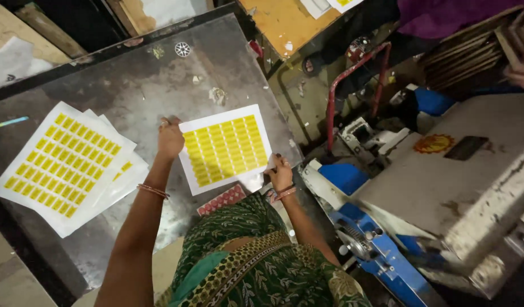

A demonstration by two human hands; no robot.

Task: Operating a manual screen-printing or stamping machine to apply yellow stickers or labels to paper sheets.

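Observation:
A white sheet of yellow labels (226, 148) lies flat on the dark metal table (131, 85). My left hand (170, 138) rests at the sheet's upper left corner, fingers curled on its edge. At the opposite, lower right corner, my right hand (280, 173) pinches the edge. Both wrists wear bangles. A stack of similar yellow label sheets (66, 165) lies on the table to the left, apart from my hands.
A small red patterned sheet (221, 199) lies near the table's front edge. A grey and blue machine (438, 193) stands at the right, with a red metal frame (358, 79) behind it. Another person's hand (523, 71) shows at the far right. Paper scraps dot the table.

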